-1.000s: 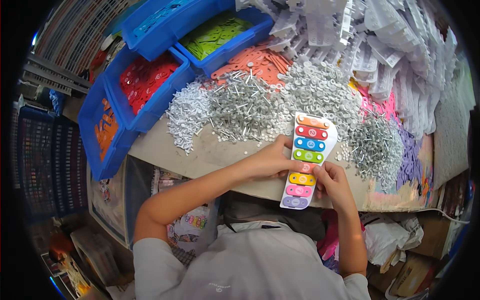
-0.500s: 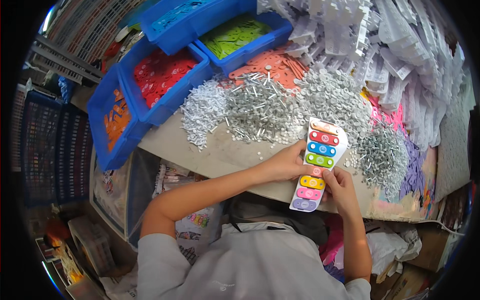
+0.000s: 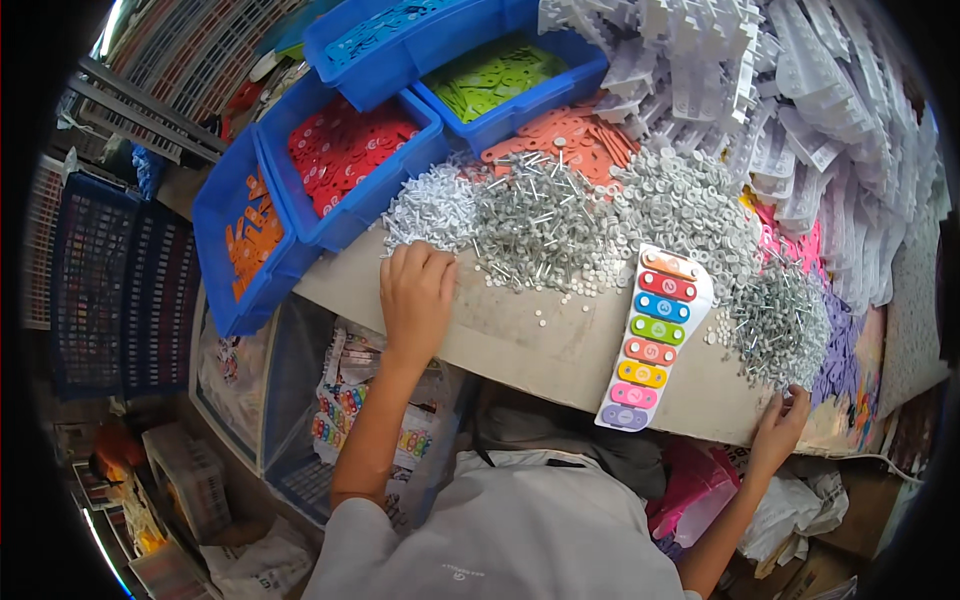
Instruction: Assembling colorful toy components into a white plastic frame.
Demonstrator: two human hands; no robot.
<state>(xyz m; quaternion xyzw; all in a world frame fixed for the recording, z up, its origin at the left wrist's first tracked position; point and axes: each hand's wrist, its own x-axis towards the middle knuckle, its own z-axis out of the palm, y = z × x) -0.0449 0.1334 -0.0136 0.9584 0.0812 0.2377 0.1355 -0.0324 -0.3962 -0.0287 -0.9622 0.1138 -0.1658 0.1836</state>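
Note:
A toy xylophone (image 3: 652, 340) lies on the table, its white base carrying a column of coloured bars with white round pieces at many of their ends. Neither hand touches it. To its left, my left hand (image 3: 418, 295) reaches to the near edge of a pile of small white plastic pegs (image 3: 432, 208). Its fingers stretch forward side by side, and the thumb is hidden. On the right, my right hand (image 3: 783, 415) is at the near edge of a pile of small metal pins (image 3: 775, 325), thumb and forefinger apart. I see nothing held in either hand.
Longer metal rods (image 3: 545, 215) and grey-white rings (image 3: 690, 205) are heaped behind the xylophone. Blue bins hold red (image 3: 345, 155), orange (image 3: 252, 235), green (image 3: 495, 78) and blue bars. White xylophone bases (image 3: 830, 150) are stacked high at the back right. Purple bars (image 3: 842, 345) lie at the right.
Both hands have let go of the xylophone, which now lies on the table. My left hand has moved left to the white pegs, my right hand rightward to the metal pins.

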